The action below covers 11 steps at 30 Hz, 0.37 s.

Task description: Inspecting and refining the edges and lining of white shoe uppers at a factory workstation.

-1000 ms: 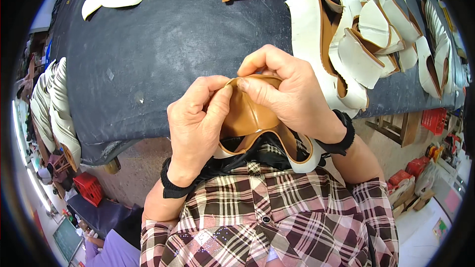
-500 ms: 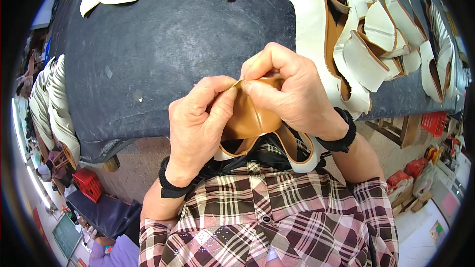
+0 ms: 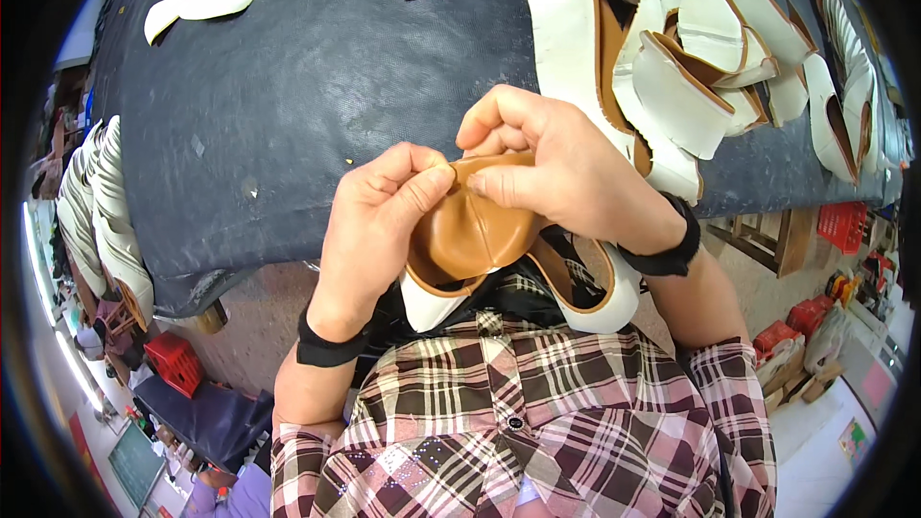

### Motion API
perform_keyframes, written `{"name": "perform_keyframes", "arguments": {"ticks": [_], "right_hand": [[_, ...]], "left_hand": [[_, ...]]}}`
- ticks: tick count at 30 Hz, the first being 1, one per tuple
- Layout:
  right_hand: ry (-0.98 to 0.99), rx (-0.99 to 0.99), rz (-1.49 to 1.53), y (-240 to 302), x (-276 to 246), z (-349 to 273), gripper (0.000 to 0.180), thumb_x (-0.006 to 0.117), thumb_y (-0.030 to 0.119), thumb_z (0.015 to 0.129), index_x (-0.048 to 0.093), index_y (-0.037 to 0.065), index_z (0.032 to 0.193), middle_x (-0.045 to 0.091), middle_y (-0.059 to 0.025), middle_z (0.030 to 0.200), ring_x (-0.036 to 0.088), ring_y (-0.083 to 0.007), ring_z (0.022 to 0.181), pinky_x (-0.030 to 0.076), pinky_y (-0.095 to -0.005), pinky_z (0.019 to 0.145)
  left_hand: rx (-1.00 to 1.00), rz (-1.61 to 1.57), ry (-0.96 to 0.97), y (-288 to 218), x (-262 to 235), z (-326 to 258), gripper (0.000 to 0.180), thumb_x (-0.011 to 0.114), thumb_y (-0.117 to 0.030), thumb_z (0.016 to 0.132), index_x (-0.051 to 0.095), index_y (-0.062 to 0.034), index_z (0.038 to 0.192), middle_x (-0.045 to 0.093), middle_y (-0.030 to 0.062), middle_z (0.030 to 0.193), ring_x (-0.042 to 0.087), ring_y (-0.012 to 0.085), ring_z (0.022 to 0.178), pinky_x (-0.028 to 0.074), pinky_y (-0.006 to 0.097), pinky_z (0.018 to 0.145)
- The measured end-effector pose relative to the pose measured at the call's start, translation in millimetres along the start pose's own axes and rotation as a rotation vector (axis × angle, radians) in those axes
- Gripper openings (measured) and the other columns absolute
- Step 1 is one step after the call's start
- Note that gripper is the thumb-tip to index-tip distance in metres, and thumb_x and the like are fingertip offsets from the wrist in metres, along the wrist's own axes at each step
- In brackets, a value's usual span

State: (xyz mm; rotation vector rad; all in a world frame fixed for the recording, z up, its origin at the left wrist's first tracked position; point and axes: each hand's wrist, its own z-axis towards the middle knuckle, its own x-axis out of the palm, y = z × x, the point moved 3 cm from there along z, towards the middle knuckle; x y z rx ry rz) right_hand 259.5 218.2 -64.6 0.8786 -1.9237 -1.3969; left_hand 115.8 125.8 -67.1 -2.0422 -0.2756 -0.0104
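A shoe upper (image 3: 475, 228), white outside with a tan lining, is held close to my body with its tan inside facing up. A seam runs down the middle of the lining. My left hand (image 3: 379, 221) pinches the upper's far edge between thumb and forefinger. On the other side, my right hand (image 3: 561, 161) has its thumb laid on the tan lining near the seam, its fingers curled behind the edge. White side parts of the upper hang below, near my shirt. What the right fingertips touch behind the edge is hidden.
A dark covered table (image 3: 288, 115) lies ahead. White shoe uppers (image 3: 672, 86) are heaped on its right, with others along the far edge. A stack of white pieces (image 3: 106, 211) stands at left. Red crates (image 3: 175, 364) sit lower left and at right (image 3: 841, 226).
The right fingers have parted from the left fingertips and now spread over the lining. The upper's tan inside is more exposed. The view has shifted slightly.
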Motion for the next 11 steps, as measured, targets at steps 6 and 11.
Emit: {"name": "perform_keyframes", "arguments": {"ticks": [6,11], "right_hand": [[0.125,0.206,0.385,-14.3,-9.4,-1.3,0.021,0.064,0.002,0.079,0.053,-0.005,0.096,0.065,-0.0103,0.082,0.062,-0.0117,0.075,0.048,-0.0221,0.064],[0.247,0.292,0.567,-23.4,-15.4,-2.9,0.027,0.064,0.001,0.079,0.051,-0.004,0.102,0.065,-0.0099,0.083,0.063,-0.0131,0.074,0.049,-0.0219,0.066]], "left_hand": [[-0.083,-0.268,0.045,11.6,11.8,0.4,0.010,0.058,-0.013,0.090,0.060,-0.0034,0.088,0.060,-0.0019,0.080,0.053,0.0046,0.072,0.044,0.020,0.066],[-0.163,-0.517,0.071,18.0,21.8,-4.4,0.009,0.058,-0.013,0.090,0.060,-0.0040,0.090,0.061,0.0004,0.082,0.056,0.0073,0.073,0.047,0.021,0.069]]}}
